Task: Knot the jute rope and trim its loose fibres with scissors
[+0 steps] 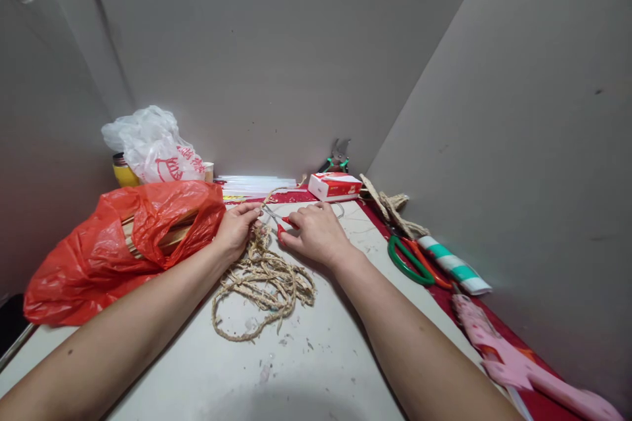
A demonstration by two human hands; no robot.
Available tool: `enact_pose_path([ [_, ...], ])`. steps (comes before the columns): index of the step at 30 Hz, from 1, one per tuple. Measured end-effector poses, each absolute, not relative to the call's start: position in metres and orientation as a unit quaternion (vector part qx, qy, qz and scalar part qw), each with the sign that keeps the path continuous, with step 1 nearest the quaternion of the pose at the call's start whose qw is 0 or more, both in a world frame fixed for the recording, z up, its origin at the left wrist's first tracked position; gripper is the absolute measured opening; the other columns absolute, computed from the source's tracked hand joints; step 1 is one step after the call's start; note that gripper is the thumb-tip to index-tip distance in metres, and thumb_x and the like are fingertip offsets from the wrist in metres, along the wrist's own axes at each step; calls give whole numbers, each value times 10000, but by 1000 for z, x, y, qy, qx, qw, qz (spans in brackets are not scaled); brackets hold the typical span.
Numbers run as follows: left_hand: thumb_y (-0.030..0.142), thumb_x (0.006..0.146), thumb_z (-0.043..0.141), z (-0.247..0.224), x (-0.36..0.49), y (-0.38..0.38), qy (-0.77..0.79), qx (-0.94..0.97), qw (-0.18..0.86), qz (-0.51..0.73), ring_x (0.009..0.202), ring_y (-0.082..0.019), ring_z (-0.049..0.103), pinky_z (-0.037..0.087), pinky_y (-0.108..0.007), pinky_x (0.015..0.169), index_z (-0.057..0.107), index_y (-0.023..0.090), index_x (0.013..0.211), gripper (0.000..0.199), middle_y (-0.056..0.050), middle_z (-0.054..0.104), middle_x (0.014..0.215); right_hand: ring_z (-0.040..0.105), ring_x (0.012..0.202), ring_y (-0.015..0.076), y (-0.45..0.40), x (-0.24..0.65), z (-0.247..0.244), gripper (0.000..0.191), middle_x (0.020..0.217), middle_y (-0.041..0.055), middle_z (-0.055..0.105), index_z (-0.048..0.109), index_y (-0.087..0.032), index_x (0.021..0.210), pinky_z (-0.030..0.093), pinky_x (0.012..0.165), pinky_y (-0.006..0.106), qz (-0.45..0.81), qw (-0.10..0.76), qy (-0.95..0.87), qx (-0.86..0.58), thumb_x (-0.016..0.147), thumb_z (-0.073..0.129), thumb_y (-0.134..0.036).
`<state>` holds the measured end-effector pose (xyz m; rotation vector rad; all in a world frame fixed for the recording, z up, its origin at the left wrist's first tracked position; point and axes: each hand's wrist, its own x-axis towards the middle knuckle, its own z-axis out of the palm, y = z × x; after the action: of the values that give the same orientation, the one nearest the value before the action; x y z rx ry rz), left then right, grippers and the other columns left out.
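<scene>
A braided straw rope (266, 283) lies in loose coils on the white tabletop, its upper part rising to my left hand (237, 229). My left hand pinches the rope near its upper end, and a thin strand sticks up beyond the fingertips. My right hand (318, 231) holds small scissors (280, 230) by their red handles. The scissor blades point left and reach the rope close to my left fingertips. Whether the blades are fully closed is too small to tell.
A red plastic bag (93, 250) with wooden strips lies left. Behind are a white bag (153, 145), clear sticks (257, 184), a red-white box (334, 187) and pruners (338, 156). Along the right edge lie green-handled scissors (407, 262), a striped roll (457, 266) and a pink glue gun (518, 362).
</scene>
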<state>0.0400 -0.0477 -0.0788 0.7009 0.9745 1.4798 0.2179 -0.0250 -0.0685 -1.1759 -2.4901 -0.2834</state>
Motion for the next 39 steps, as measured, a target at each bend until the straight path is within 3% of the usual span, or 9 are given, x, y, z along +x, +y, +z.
enact_pose_path([
  [14, 92, 569, 737, -81, 38, -46, 435, 302, 556, 640, 436, -57, 482, 396, -169, 419, 662, 87, 784, 228, 9, 581, 539, 515, 585, 163, -29, 211, -64, 286, 617, 50, 659, 662, -188, 641, 272, 722, 337, -81, 139, -897, -412, 814, 553, -388],
  [29, 79, 566, 719, -81, 39, -45, 440, 287, 558, 643, 444, -65, 507, 429, -175, 439, 662, 93, 778, 220, 0, 610, 553, 542, 631, 152, -29, 214, -61, 305, 687, 51, 685, 668, -179, 675, 257, 722, 319, -76, 125, -904, -402, 861, 492, -344],
  [39, 92, 569, 725, -79, 40, -47, 435, 295, 561, 639, 433, -60, 494, 408, -168, 417, 659, 87, 791, 231, 3, 605, 547, 542, 631, 165, -31, 211, -61, 294, 673, 54, 679, 652, -178, 667, 270, 734, 333, -68, 138, -893, -423, 789, 538, -421],
])
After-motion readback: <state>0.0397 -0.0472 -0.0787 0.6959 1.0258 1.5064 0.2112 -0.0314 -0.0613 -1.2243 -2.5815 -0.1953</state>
